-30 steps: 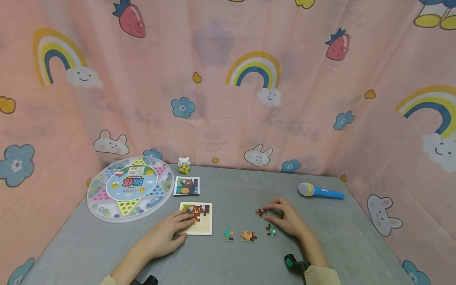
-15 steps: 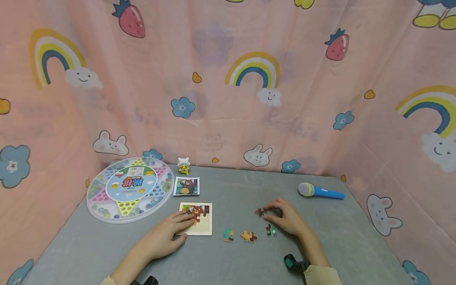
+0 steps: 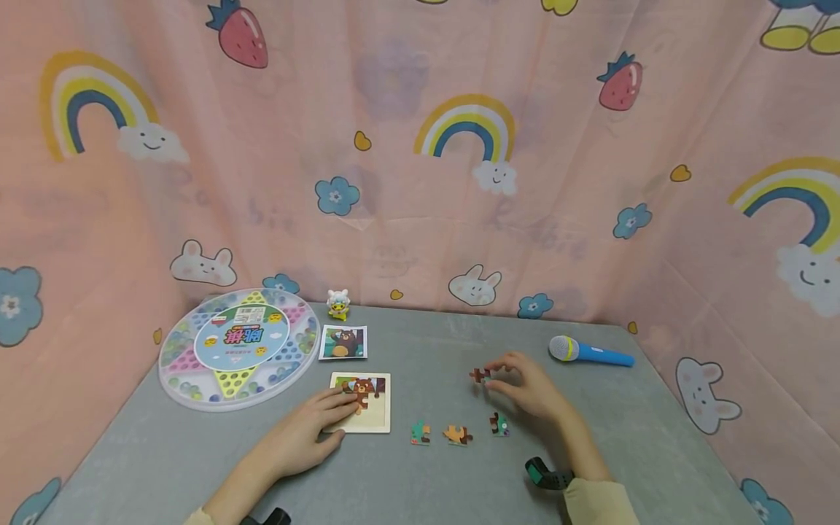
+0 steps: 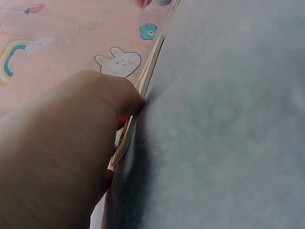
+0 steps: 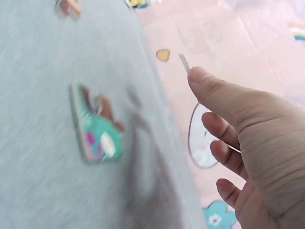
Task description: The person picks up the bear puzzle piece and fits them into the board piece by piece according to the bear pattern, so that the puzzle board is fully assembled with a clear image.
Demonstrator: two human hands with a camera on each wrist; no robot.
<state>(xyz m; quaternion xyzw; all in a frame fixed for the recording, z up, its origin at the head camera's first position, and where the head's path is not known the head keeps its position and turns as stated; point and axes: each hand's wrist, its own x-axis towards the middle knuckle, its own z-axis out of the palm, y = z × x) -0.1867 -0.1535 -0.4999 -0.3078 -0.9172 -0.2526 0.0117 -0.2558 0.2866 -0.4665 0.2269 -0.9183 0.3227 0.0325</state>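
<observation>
My right hand (image 3: 534,390) pinches a brown puzzle piece (image 3: 479,375) between thumb and forefinger, raised off the table; the right wrist view shows only the piece's thin edge (image 5: 184,62) beyond the thumb. My left hand (image 3: 308,432) rests with extended fingers on the left part of a square puzzle board (image 3: 378,419), and its thumb (image 4: 131,98) lies at the board's edge in the left wrist view. Part of a bear picture shows on the board; the fingers hide its left side. A green puzzle piece with a flower (image 5: 102,129) lies below the right hand.
An orange-brown puzzle piece (image 3: 457,435) and a teal one (image 3: 421,433) lie right of the board. Behind it are a bear picture card (image 3: 343,353), a small figurine (image 3: 338,305) and a round marble game board (image 3: 243,388). A blue toy microphone (image 3: 600,355) lies back right.
My right hand has lifted the brown puzzle piece from the table and moved slightly up and away. My left hand stays on the board.
</observation>
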